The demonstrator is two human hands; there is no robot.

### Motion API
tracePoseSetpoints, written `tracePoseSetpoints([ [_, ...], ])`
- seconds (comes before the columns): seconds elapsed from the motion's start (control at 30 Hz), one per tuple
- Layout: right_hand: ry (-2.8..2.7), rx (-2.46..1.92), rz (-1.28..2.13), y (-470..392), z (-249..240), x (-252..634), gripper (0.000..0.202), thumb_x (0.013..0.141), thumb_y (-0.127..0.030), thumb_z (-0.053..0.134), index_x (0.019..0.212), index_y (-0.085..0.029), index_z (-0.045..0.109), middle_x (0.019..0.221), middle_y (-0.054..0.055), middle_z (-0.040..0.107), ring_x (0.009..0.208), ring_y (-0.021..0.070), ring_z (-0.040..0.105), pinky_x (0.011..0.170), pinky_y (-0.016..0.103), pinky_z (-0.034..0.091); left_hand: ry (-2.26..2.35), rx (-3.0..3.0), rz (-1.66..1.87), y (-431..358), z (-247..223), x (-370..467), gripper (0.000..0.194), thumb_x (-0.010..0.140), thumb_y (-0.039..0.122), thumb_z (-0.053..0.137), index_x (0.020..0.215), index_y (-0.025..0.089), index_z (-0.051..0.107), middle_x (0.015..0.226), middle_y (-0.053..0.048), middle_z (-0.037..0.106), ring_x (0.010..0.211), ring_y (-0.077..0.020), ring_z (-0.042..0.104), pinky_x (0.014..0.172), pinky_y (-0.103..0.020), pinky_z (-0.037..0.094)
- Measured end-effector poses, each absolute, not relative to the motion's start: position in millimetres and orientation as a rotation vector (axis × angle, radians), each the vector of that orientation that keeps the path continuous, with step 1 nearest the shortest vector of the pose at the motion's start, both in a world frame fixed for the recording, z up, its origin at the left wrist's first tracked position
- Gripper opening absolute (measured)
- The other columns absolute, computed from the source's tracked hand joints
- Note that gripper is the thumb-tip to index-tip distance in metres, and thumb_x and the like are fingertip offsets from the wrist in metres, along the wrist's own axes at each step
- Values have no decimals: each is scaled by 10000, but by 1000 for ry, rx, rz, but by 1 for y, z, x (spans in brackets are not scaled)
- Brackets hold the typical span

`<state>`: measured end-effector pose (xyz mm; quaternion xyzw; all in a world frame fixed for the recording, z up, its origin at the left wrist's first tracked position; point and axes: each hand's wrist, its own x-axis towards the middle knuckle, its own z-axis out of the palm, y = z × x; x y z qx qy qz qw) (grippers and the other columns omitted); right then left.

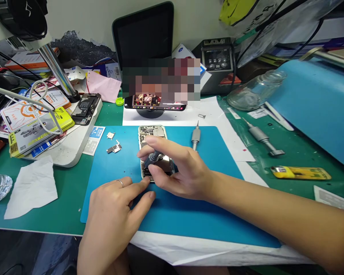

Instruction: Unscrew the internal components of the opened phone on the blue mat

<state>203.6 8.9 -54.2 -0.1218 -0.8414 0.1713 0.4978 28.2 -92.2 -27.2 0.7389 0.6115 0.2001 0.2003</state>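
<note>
An opened phone lies on the blue mat, its inner parts and a dark battery area exposed. My right hand pinches a grey screwdriver between thumb and fingers, tilted over the phone's lower half. Its tip is hidden from me. At the phone's bottom edge, my left hand rests with the index fingertip touching the near left corner; the thumb is apart and nothing shows between them. A second grey screwdriver stands beyond my right hand. Small metal shields lie left of the phone.
A phone on a stand faces me at the back. Boxes and another opened phone crowd the left. To the right are a glass jar, another screwdriver and a yellow cutter-like tool.
</note>
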Motion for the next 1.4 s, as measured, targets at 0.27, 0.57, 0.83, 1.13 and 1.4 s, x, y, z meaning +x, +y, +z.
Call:
tracePoseSetpoints([
  [0.27,-2038,-286,391,9,-56,204,703,923,-13,549,1547,-228,308,1304,124,698,972,140,740,816,294,659,1702,2073,578,-93,-27,28,206,990,356,622,1082,316,802,799,21,733,698,-165,657,626,-299,378],
  [0.57,-2034,-257,372,10,-55,203,674,930,-44,610,1533,-189,348,1292,136,700,961,133,739,864,267,649,1704,2074,569,-92,-28,28,217,994,363,618,1126,325,786,850,31,749,745,-173,682,650,-302,395],
  [0.83,-2032,-246,428,9,-58,204,738,909,-22,588,1563,-198,294,1274,123,694,958,127,719,817,265,654,1723,2028,576,-92,-26,29,185,978,331,645,1060,304,809,786,36,723,682,-148,647,624,-300,379],
  [1.13,-2055,-296,434,6,-59,204,725,956,-59,556,1573,-269,240,1335,117,657,945,125,728,772,242,656,1701,2255,705,-102,-35,26,256,1002,305,604,1190,250,769,750,12,652,677,-150,615,631,-286,399],
  [1.4,-2034,-298,505,7,-62,203,727,946,-67,580,1573,-256,263,1073,67,691,836,118,697,714,242,637,1688,2371,765,-97,-25,22,216,1012,266,582,1140,214,748,802,2,664,688,-135,612,626,-262,402],
])
